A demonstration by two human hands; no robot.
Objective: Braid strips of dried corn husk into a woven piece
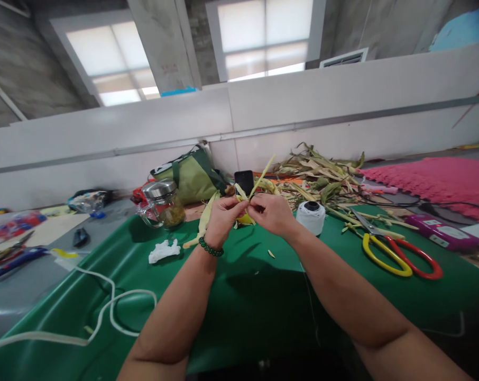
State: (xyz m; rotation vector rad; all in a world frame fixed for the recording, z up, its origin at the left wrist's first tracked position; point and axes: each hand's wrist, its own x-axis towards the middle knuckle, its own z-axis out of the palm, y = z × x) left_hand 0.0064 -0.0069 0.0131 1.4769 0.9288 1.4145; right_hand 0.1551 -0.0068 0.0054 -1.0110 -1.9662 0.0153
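Above the green sheet, my left hand (223,216) and my right hand (272,211) meet with fingers pinched together. Between them are pale yellow-green corn husks (242,193), folded and partly hidden by the fingers. One narrow husk strip (264,174) sticks up from the pinch of my right hand. A green bead bracelet (210,247) circles my left wrist. Beside that hand lies a longer corn husk (206,219). A cone of white thread (311,218) stands just right of my right hand, and a thin thread trails toward me.
Scissors with yellow and red handles (398,254) lie at right near a purple power strip (441,231). Dry husks (322,172) are heaped behind. A glass jar (165,206), green bag (194,177), phone (244,181), crumpled tissue (164,251) and white cord (111,301) are also around.
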